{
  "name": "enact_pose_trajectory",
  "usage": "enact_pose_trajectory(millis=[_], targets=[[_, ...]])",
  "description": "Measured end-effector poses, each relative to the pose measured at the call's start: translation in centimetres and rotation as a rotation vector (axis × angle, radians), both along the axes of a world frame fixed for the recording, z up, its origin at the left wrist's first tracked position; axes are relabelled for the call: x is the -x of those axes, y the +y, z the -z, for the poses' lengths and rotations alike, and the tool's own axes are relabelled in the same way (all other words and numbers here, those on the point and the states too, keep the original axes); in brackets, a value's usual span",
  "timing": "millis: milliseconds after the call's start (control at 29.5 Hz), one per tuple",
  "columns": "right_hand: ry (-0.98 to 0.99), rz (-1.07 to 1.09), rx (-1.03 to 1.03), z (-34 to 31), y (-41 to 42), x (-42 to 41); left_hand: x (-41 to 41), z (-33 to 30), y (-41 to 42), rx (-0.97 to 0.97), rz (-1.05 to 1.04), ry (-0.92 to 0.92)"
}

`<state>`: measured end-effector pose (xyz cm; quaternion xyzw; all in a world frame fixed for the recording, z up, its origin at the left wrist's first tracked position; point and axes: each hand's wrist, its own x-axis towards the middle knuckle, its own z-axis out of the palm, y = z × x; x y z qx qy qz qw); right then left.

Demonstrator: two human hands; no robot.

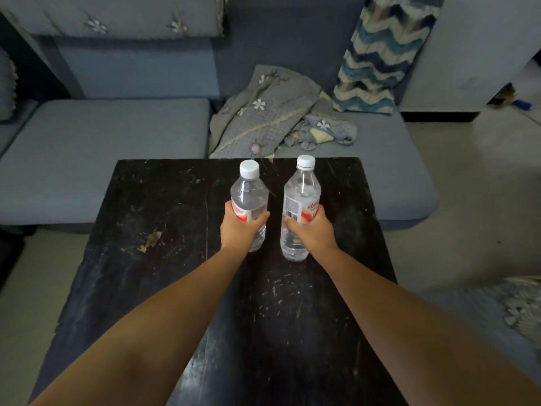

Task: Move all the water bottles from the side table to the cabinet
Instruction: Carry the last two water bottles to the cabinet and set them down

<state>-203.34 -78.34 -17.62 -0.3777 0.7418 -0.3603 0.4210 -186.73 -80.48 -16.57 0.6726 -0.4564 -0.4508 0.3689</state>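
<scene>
Over the dark bench, the left hand grips one bottle, the right hand another. Fingers cover both labels; whether the bases touch the bench is unclear.

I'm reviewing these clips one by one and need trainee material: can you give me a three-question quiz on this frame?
1. True or false: the left hand and the right hand each grip a water bottle.
2. Multiple choice: what colour are the bottle caps? A) blue B) white C) red
3. Short answer: what lies crumpled on the sofa seat behind the black table?

Key
1. True: the left hand holds the left bottle, the right hand holds the right bottle, both upright over the table.
2. B, white.
3. A grey floral blanket, beside a zigzag-patterned cushion.
</scene>
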Motion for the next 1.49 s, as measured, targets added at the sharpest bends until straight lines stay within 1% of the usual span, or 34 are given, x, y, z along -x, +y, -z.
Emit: enact_pose_trajectory(millis=[102, 203, 271, 373, 542, 779, 915, 1017, 1186, 1288, 1389, 1491], targets=[[-0.023, 0.025, -0.075, 0.1, 1.7, 0.6, -0.1, -0.4, 1.2, -0.140, 0.062, 0.092], [-0.037, 0.023, -0.081, -1.2, 4.0, 1.3, 0.1, -1.5, 3.7, -0.184, 0.101, 0.195], [-0.027, 0.015, -0.071, -2.2, 5.5, 1.8, 0.3, -2.2, 5.1, -0.186, 0.147, 0.199], [0.002, 0.017, -0.050, -4.1, 7.8, 2.5, 0.5, -3.1, 6.2, -0.197, 0.245, 0.146], [0.051, 0.098, -0.020, -7.2, 13.2, 3.4, 1.5, -5.2, 8.4, -0.174, 0.402, 0.154], [0.119, 0.275, -0.005, -10.3, 23.2, 3.5, 4.1, -9.1, 13.0, -0.144, 0.679, 0.125], [0.119, 0.453, 0.023, -11.9, 29.8, 4.3, 7.3, -10.8, 16.8, -0.114, 0.869, 0.130], [0.103, 0.564, 0.019, -12.9, 35.9, 5.3, 10.5, -11.4, 21.0, -0.124, 0.994, 0.140], [0.094, 0.812, 0.031, -14.0, 47.1, 6.6, 16.0, -11.6, 29.7, -0.162, 1.272, 0.131], [0.103, 0.911, 0.021, -14.1, 53.3, 6.7, 19.1, -11.5, 35.1, -0.143, 1.428, 0.119], [0.122, 1.040, -0.027, -14.0, 60.5, 6.3, 21.9, -11.1, 41.8, -0.162, 1.559, 0.085], [0.113, 1.187, -0.067, -13.2, 69.1, 5.5, 23.8, -11.1, 50.3, -0.200, 1.667, 0.050]])
